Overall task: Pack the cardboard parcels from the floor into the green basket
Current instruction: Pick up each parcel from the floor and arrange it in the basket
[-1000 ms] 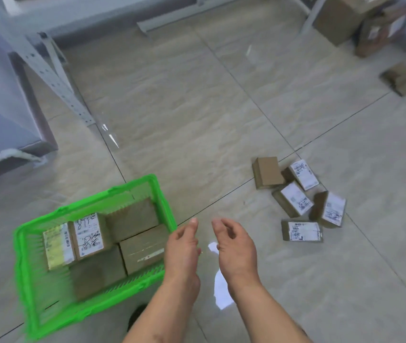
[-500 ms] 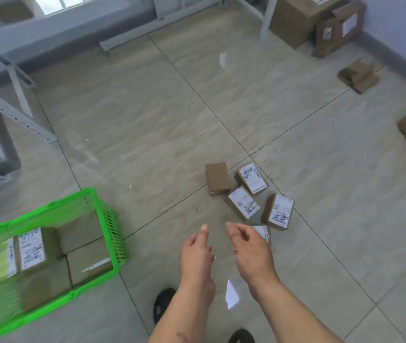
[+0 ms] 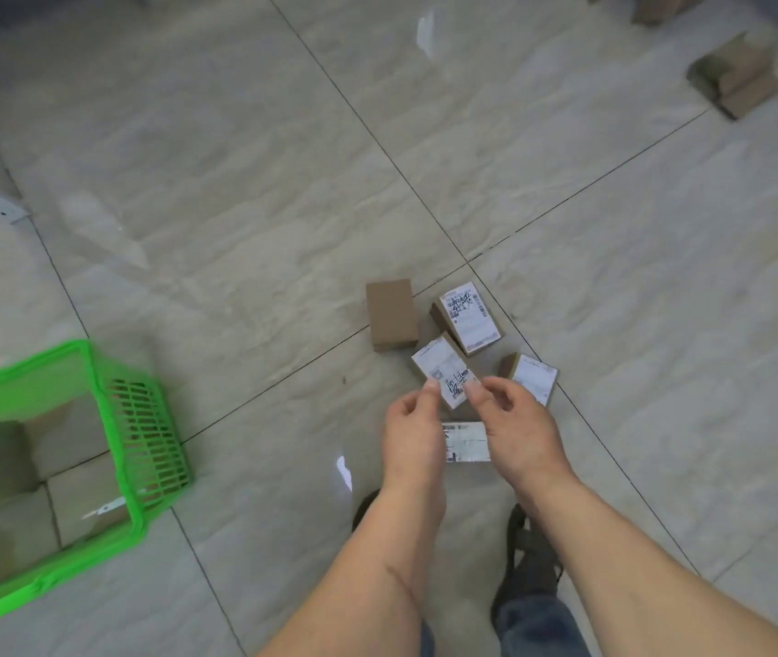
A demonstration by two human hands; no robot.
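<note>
Five small cardboard parcels lie clustered on the tiled floor point(image 3: 244, 192) just right of the frame's centre; a plain brown parcel point(image 3: 391, 314) sits at the cluster's upper left, a parcel with a scribbled label point(image 3: 467, 319) lies just beside it to the right, a tilted labelled parcel point(image 3: 444, 377) lies below those two, a parcel with a white label point(image 3: 533, 377) lies at the cluster's right edge, and a flat labelled parcel point(image 3: 465, 442) shows between the two wrists; both hands reach down over the cluster from the lower part of the frame; the left hand point(image 3: 413, 431) has its fingers loosely curled, its fingertip at the left edge of the tilted labelled parcel, and whether it touches cannot be told; the right hand point(image 3: 517, 426) is likewise loosely curled with its fingertips at that parcel's lower right corner, holding nothing that can be seen; each grip is thus relaxed and partly open, closed round nothing; the green basket point(image 3: 140, 419) stands at the left edge of the frame, well apart from the cluster, with brown parcels packed inside point(image 3: 78, 500), one bearing a white label at the far left; dark shoes point(image 3: 526, 561) show on the floor beneath the forearms; larger cardboard boxes point(image 3: 735, 80) lie in the upper right of the frame.
</note>
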